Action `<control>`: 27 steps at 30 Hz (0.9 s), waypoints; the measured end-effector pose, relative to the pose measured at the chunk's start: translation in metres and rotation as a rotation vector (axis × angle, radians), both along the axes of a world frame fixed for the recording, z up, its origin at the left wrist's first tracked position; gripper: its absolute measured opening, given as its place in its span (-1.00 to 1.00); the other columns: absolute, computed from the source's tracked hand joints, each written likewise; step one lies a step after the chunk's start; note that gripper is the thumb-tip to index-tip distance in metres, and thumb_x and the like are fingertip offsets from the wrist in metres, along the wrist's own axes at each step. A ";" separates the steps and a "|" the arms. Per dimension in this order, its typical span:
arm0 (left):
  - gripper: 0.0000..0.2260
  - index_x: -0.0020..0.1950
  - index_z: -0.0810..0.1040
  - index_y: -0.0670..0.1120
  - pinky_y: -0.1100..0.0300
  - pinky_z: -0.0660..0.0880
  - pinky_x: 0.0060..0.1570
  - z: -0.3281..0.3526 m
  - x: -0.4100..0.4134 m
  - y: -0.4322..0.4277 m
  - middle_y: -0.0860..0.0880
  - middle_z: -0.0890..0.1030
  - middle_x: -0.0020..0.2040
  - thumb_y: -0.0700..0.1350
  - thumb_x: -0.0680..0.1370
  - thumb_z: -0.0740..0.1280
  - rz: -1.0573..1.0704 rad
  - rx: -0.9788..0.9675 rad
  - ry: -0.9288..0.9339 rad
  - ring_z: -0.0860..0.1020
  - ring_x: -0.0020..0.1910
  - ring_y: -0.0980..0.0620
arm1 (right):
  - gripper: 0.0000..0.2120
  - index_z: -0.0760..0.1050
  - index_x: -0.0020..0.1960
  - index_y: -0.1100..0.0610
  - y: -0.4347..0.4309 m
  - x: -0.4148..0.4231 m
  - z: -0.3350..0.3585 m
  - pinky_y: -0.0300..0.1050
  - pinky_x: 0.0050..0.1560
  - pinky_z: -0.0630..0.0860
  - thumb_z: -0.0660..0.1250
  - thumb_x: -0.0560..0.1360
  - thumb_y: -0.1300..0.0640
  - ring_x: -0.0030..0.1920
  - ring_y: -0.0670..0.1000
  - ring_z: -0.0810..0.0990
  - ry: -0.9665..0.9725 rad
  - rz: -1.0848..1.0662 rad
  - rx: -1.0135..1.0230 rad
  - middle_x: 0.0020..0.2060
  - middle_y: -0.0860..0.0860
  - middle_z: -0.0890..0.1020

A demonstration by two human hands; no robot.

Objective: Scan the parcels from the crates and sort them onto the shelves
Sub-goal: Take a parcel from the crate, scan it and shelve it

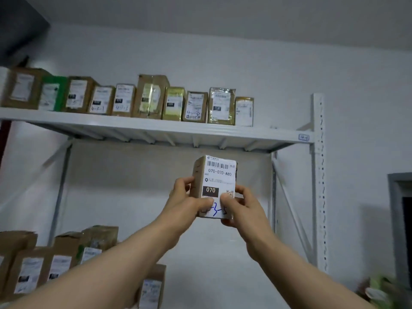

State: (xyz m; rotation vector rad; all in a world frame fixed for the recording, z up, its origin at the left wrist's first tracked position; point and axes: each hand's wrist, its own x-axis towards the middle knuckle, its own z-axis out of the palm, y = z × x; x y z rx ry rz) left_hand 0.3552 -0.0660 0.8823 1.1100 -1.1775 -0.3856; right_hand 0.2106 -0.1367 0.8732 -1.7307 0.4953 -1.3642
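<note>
Both arms up and extended, bare to past the elbow. Left forearm (116,262) rises from below and left of the parcel (219,175); right forearm (296,270) rises from below and right of it, the two converging at its lower half. Left hand (185,201) grips the parcel's left side: fingers curled round the left edge, thumb laid across the lower front. Right hand (244,208) grips the right side: thumb pressed on the lower front just beside the left thumb, fingers wrapped round the right edge and mostly hidden behind it. Wrists roughly straight. The parcel is upright between the hands.
</note>
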 end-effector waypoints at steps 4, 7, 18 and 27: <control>-0.13 0.44 0.29 0.28 -0.10 0.48 0.35 0.030 -0.009 -0.019 0.08 0.42 0.40 0.10 0.17 0.53 -0.036 -0.039 -0.121 0.49 0.33 0.01 | -0.62 0.39 0.28 -0.06 -0.015 0.001 0.030 -0.16 -0.12 0.60 0.44 0.52 0.05 -0.02 -0.07 0.69 -0.084 -0.052 -0.097 0.02 -0.13 0.67; -0.09 0.53 0.22 0.28 -0.07 0.43 0.41 0.049 -0.019 -0.042 0.05 0.37 0.45 -0.03 0.25 0.53 -0.043 -0.089 -0.163 0.46 0.37 0.01 | -0.34 0.35 0.29 -0.09 -0.030 0.007 0.051 -0.06 -0.01 0.64 0.55 0.30 -0.19 0.08 -0.06 0.65 -0.092 -0.145 -0.166 0.12 -0.09 0.62; -0.22 0.63 0.16 0.11 0.41 0.41 -0.04 0.128 -0.046 -0.158 0.10 0.37 0.51 -0.34 0.53 0.40 -0.096 -0.095 -0.546 0.44 0.18 0.27 | -0.07 0.16 0.40 -0.17 -0.168 -0.029 0.135 0.07 0.23 0.57 0.53 0.14 -0.21 0.24 0.00 0.54 -0.218 -0.389 -0.336 0.26 -0.02 0.51; -0.23 0.62 0.10 0.14 0.13 0.52 0.19 0.211 -0.036 -0.247 0.05 0.32 0.54 -0.35 0.52 0.29 0.292 -0.137 -0.780 0.34 0.43 -0.02 | -0.08 0.06 0.54 -0.02 -0.268 -0.046 0.219 -0.03 0.26 0.43 0.54 0.37 -0.03 0.22 0.00 0.39 -0.205 -0.531 -0.521 0.34 0.06 0.36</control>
